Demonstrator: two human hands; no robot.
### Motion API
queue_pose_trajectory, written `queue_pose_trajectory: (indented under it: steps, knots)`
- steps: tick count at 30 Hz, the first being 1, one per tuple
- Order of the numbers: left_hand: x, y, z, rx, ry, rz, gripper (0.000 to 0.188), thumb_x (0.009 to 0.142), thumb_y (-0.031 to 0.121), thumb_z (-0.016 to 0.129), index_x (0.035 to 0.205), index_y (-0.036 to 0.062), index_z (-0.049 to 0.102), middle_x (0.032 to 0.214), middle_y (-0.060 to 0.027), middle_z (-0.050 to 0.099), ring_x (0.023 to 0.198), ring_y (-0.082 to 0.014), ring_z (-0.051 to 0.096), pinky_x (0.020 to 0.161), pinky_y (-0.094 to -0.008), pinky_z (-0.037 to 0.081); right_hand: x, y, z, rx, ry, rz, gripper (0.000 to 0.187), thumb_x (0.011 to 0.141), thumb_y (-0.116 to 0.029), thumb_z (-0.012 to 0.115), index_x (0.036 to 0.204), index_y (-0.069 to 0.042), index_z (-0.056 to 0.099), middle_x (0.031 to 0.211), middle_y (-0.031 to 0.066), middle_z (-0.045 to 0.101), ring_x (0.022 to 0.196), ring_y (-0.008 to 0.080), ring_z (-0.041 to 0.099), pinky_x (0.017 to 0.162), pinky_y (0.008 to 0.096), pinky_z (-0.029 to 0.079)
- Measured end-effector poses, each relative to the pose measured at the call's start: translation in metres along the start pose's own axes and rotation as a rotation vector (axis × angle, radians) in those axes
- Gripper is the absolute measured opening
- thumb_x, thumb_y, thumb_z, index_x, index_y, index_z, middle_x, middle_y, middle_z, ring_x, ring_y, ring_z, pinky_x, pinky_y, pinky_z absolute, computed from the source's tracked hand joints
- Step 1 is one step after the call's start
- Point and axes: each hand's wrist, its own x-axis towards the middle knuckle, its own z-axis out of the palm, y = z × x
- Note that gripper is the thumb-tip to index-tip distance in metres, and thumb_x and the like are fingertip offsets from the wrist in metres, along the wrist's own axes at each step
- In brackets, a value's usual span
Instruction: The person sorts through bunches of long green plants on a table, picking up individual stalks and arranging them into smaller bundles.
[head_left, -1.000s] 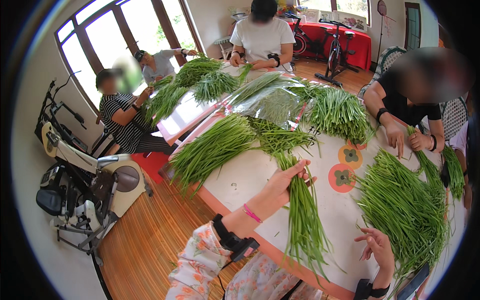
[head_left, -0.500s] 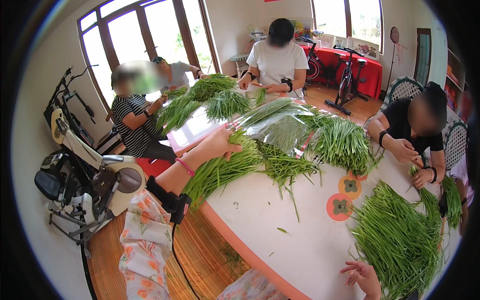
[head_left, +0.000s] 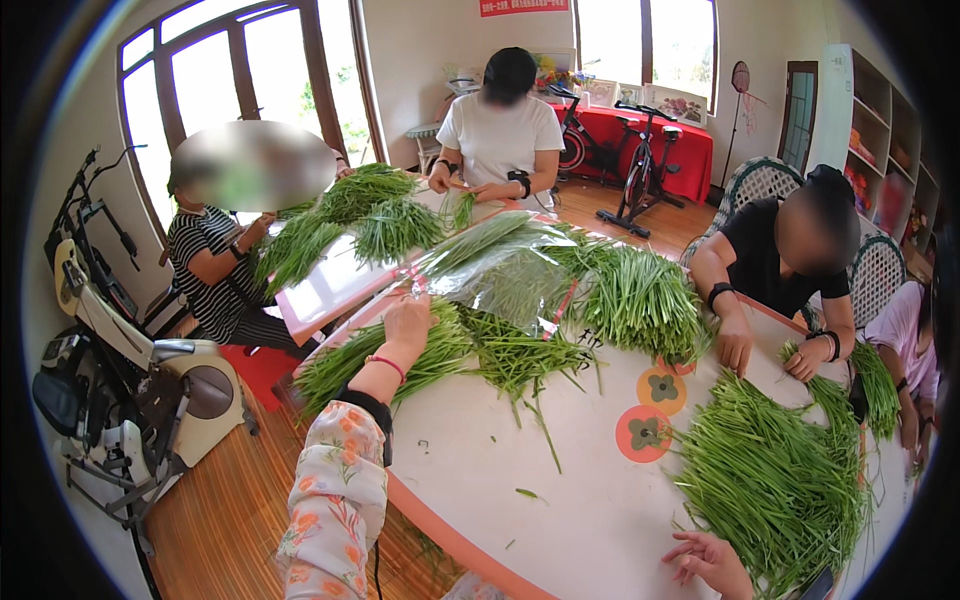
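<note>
My left hand [head_left: 407, 322] reaches over a pile of long green chive-like stalks [head_left: 350, 362] on the white table. Its fingertips are at the near left edge of a clear plastic bag [head_left: 500, 278]; the hand's back hides whether they grip it. Green stalks show in and under the bag. At the lower right my right hand [head_left: 712, 562] hovers by the table with fingers apart, holding nothing. Beside it lies a large heap of the same stalks [head_left: 770, 480].
Another bunch [head_left: 645, 300] lies right of the bag. Across the right heap a person in black [head_left: 780, 255] has both hands at the stalks. A person in white [head_left: 500, 135] handles a few at the far side. Exercise machines [head_left: 130, 380] stand left of the table [head_left: 480, 510].
My left hand has left the near stalks and moved to the bag's edge. My right hand stays open near the heap. The person in black has lowered a hand onto the heap.
</note>
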Motion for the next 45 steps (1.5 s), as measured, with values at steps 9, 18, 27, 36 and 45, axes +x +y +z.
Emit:
queue_pose_trajectory:
  steps: [9,18,27,36,45]
  knots:
    - [-0.012,0.002,0.000,-0.027,-0.018,-0.037,0.097,0.064,0.063,0.067,0.133,0.0025,0.037,0.131,-0.0202,0.041,0.124,-0.0366,0.035,0.103,-0.0474,0.027,0.001,0.000,0.005,0.007,0.040,0.033,0.046,0.082,0.003,0.051,0.127,0.005,0.040,0.099,0.0168,0.064,0.069,0.0153,0.062,0.059,0.0246,0.051]
    - [-0.024,0.027,-0.008,0.015,-0.354,-0.147,0.125,0.057,0.067,0.070,0.145,0.0127,0.000,0.144,-0.0265,0.017,0.134,-0.0416,0.017,0.105,-0.0566,0.017,-0.004,0.006,-0.006,-0.001,0.001,0.003,0.045,0.084,-0.003,0.058,0.127,0.000,0.043,0.099,0.0143,0.064,0.070,0.0120,0.061,0.060,0.0231,0.050]
    - [-0.045,0.028,-0.020,-0.156,-0.010,0.062,0.112,0.063,0.046,0.077,0.144,0.0112,0.009,0.143,-0.0236,0.024,0.133,-0.0391,0.022,0.106,-0.0541,0.018,-0.004,0.015,-0.017,0.023,0.799,-0.331,0.018,0.082,-0.002,0.062,0.100,0.001,0.060,0.080,0.0036,0.063,0.061,0.0046,0.053,0.055,0.0176,0.045]
    - [-0.130,0.193,-0.150,-1.800,-0.357,0.091,0.032,0.087,0.007,0.058,0.117,-0.0015,0.050,0.113,-0.0097,0.055,0.097,-0.0177,0.059,0.085,-0.0270,0.047,0.003,0.023,-0.027,-0.297,0.908,-0.327,0.021,0.075,-0.008,0.072,0.094,-0.003,0.064,0.074,-0.0005,0.060,0.055,0.0063,0.049,0.051,0.0216,0.041]
    - [-0.235,0.272,-0.131,-1.614,-0.709,0.466,0.022,0.085,0.007,0.062,0.104,-0.0003,0.056,0.099,-0.0030,0.060,0.082,-0.0094,0.061,0.074,-0.0233,0.049,0.010,0.004,-0.022,-1.051,0.885,-0.229,0.024,0.063,-0.024,0.077,0.080,-0.012,0.065,0.073,0.0013,0.056,0.072,0.0217,0.059,0.061,0.0340,0.046]
